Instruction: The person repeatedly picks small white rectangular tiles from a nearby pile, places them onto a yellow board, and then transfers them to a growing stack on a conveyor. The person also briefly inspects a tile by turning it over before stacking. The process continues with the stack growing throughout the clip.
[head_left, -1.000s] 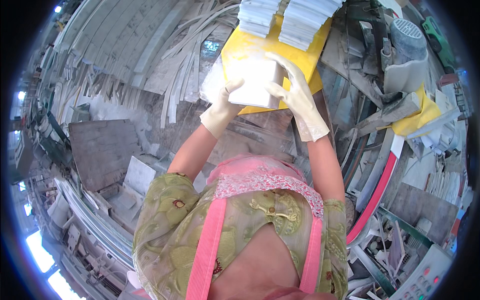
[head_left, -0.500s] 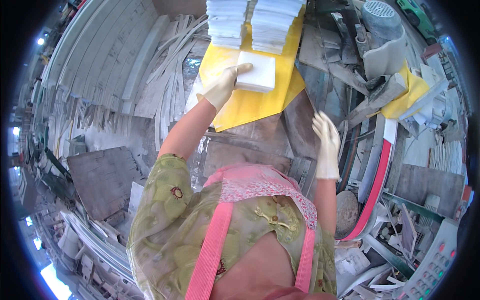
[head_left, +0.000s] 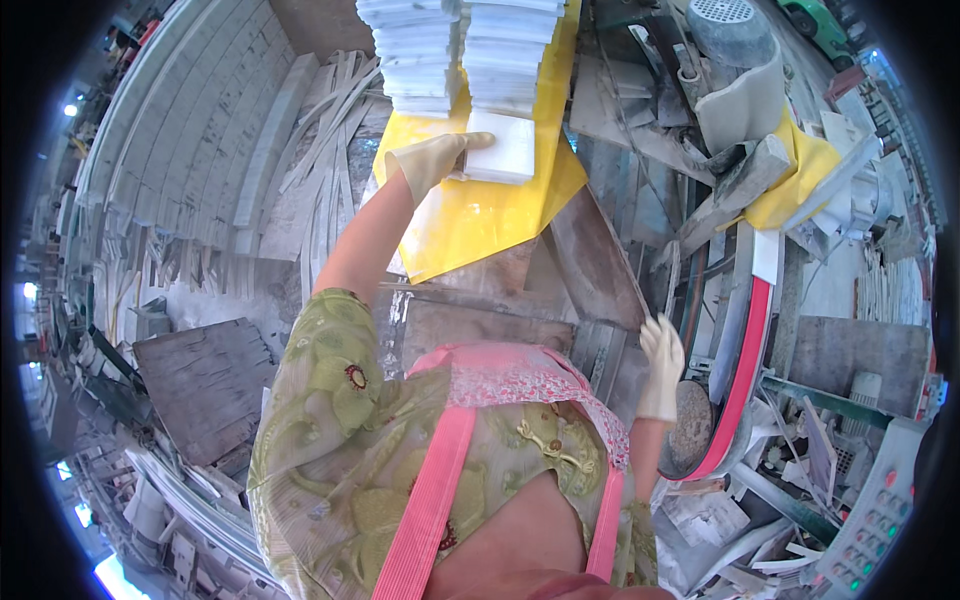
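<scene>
In a pale cream glove, my left hand grips a short stack of white square tiles by its left side, thumb laid on top. The tiles are over a yellow sheet, right in front of a tall stack of white slabs. Beside that rises another tall white stack. My right hand, gloved alike, is held low on the right near my side. Its fingers are loosely stretched and nothing shows in them.
A belt machine with a red-and-white guard curves along my right, a motor at its far end. Long grey slabs lean at the left, with thin strips beside them. A button panel is at lower right.
My right hand has come down and nearer my body. My left hand still grips the tiles, which now sit closer to the right-hand tall stack. The whole view has shifted slightly.
</scene>
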